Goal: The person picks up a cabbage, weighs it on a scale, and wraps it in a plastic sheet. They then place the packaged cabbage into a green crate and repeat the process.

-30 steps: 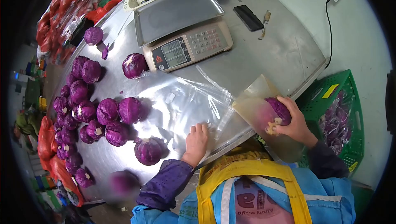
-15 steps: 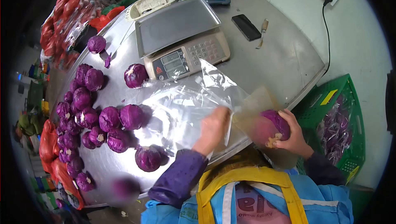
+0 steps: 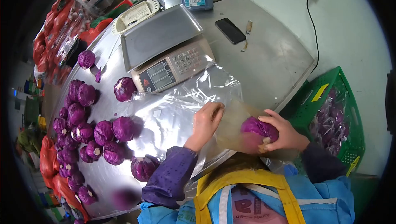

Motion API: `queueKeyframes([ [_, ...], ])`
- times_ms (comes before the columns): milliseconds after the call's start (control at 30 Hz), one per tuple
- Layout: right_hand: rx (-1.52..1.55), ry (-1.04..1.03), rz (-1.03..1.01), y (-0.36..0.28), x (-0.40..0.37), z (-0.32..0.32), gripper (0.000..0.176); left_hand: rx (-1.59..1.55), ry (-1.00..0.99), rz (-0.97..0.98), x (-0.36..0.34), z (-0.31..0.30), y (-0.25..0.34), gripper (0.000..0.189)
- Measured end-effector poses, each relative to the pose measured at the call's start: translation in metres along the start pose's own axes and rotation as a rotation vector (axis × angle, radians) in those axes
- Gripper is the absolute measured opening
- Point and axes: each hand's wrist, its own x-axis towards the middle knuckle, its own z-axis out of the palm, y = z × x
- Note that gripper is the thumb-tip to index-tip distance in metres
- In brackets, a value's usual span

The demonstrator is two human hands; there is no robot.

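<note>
A cabbage (image 3: 260,129) gripped by the right hand (image 3: 284,132) could be dropped if slackly held; whether plastic (image 3: 171,110) is pinched by the left hand (image 3: 204,124) cannot be told.

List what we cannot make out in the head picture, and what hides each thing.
All in the head view:
- Held cabbage: far side, hidden by its own bulk and the right hand.
- Left hand: whether it grips the film; fingertips too small.
- Scale: readout too small.
- Crate: count hidden by shiny wrapping.
- Purple shape, lower left: blurred.
</note>
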Motion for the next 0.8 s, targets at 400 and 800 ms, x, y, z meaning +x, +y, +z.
queueKeyframes([
  [400, 0.227, 0.09, -0.014, 0.012, 0.003, 0.0, 0.075, 0.112, 0.023, 0.031, 0.008, -0.006, -0.012, 0.01],
  [800, 0.454, 0.036, 0.219, 0.008, 0.009, 0.004, 0.084, -0.011, -0.095, -0.008, -0.001, -0.008, -0.008, 0.011],
])
